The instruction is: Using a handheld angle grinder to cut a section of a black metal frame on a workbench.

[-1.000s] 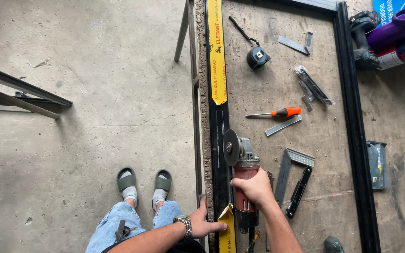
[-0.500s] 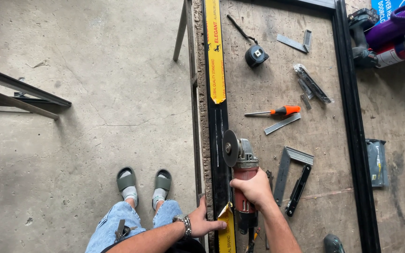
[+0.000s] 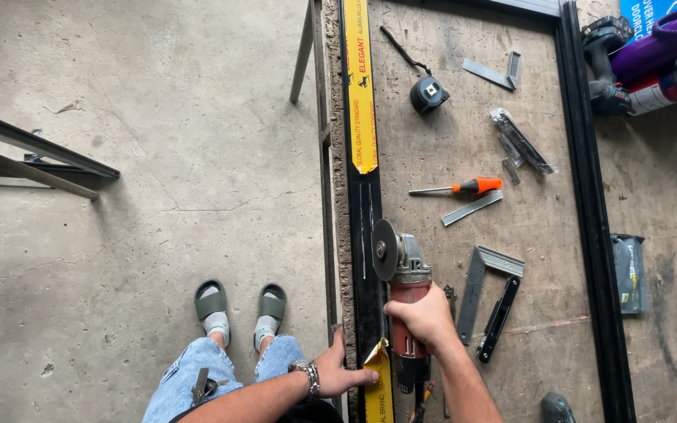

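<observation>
Matt black metal profile [image 3: 370, 258], glossy yellow film [image 3: 358, 86]; rough wood bench [image 3: 448, 235].

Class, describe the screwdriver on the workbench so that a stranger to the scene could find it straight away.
Start at the long black bar that runs along the left edge of the wooden workbench. Look to the right of it, just above the grinder in the right hand. The screwdriver lies there crosswise, the only tool with a bright orange handle.
</observation>
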